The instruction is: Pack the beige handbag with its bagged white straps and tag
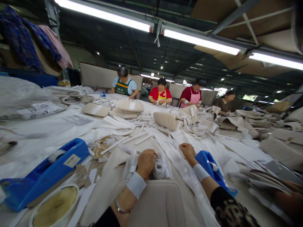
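Observation:
A beige handbag (153, 201) lies in front of me, its flap towards me. At its far end sit a coiled strap wrapped in white (160, 167) and more white wrapping (133, 164). My left hand (146, 161) is over these bundles with its fingers curled down between them; what they grip is hidden. To the right, my right hand (187, 150) is closed above white sheeting, apart from the bag. Anything inside its fingers is too small to make out. A blue tape dispenser (208, 165) stands just beside my right wrist.
At left are another blue tape dispenser (47, 173), a round tub (56, 205) and brown tags (101, 148). Beige bags (165, 120) and white wrapping strips cover the table's middle. Several co-workers, one in a green apron (121, 87), work across the table. More bags (281, 145) pile up at right.

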Demonstrator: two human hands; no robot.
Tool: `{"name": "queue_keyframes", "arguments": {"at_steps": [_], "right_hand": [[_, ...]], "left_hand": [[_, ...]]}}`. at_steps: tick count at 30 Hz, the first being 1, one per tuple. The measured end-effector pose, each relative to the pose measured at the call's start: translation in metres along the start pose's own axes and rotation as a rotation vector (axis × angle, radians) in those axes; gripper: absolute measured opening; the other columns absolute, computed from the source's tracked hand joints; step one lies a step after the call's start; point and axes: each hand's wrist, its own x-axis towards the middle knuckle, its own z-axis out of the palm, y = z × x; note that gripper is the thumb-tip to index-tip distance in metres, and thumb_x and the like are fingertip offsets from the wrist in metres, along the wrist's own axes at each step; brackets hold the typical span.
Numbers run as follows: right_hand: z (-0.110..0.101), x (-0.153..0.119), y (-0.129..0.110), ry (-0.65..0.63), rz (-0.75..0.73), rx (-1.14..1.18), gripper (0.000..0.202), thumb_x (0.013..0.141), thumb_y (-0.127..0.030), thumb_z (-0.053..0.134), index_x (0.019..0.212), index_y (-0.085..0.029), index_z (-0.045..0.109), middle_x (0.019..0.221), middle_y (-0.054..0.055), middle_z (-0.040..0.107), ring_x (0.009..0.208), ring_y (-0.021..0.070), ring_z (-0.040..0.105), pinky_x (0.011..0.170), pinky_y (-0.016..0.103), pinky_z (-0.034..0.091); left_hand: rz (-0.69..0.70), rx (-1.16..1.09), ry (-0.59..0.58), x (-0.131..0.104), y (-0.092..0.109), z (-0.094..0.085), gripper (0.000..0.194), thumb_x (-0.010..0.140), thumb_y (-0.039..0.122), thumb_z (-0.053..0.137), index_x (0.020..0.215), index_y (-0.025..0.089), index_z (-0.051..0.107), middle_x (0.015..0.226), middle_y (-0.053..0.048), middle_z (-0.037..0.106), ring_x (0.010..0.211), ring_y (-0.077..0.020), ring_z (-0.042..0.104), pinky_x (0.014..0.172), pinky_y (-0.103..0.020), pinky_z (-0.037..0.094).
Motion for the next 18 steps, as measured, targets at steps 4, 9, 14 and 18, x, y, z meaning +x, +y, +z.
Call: {"name": "queue_keyframes", "arguments": {"at_steps": [4, 9, 14, 18], "right_hand": [[-0.020, -0.035, -0.035, 0.127, -0.255, -0.033, 0.032, 0.098, -0.019, 0.035, 0.098, -0.017, 0.067, 0.080, 0.009, 0.066, 0.072, 0.0182, 0.059, 0.063, 0.028, 0.036], [-0.032, -0.094, -0.083, 0.018, -0.762, 0.006, 0.030, 0.089, -0.012, 0.042, 0.092, -0.024, 0.069, 0.090, 0.003, 0.070, 0.081, 0.0164, 0.062, 0.069, 0.024, 0.038], [-0.058, -0.127, -0.070, -0.081, -0.652, 0.192, 0.029, 0.086, -0.020, 0.041, 0.093, -0.021, 0.069, 0.084, 0.005, 0.070, 0.074, 0.0189, 0.063, 0.067, 0.027, 0.043], [-0.080, -0.152, 0.004, -0.421, -0.235, 0.456, 0.030, 0.073, -0.033, 0.049, 0.096, -0.021, 0.064, 0.072, 0.003, 0.064, 0.047, 0.0142, 0.052, 0.046, 0.024, 0.039]], "left_hand": [[0.082, -0.117, 0.119, -0.001, 0.006, -0.008, 0.050, 0.082, 0.007, 0.044, 0.130, 0.016, 0.052, 0.128, -0.011, 0.058, 0.109, -0.0218, 0.057, 0.097, -0.034, 0.046], [0.429, -0.461, 0.090, -0.002, 0.005, -0.004, 0.076, 0.069, 0.001, 0.043, 0.142, 0.023, 0.041, 0.137, -0.006, 0.053, 0.109, -0.0185, 0.057, 0.102, -0.033, 0.045], [0.322, -0.456, 0.111, 0.001, -0.001, -0.003, 0.025, 0.079, 0.008, 0.047, 0.091, 0.019, 0.065, 0.093, -0.005, 0.063, 0.091, -0.0188, 0.060, 0.084, -0.029, 0.047], [0.332, -0.492, 0.132, 0.002, 0.003, -0.012, 0.013, 0.084, 0.011, 0.049, 0.076, 0.018, 0.057, 0.085, -0.004, 0.058, 0.085, -0.0175, 0.057, 0.078, -0.026, 0.045]]}}
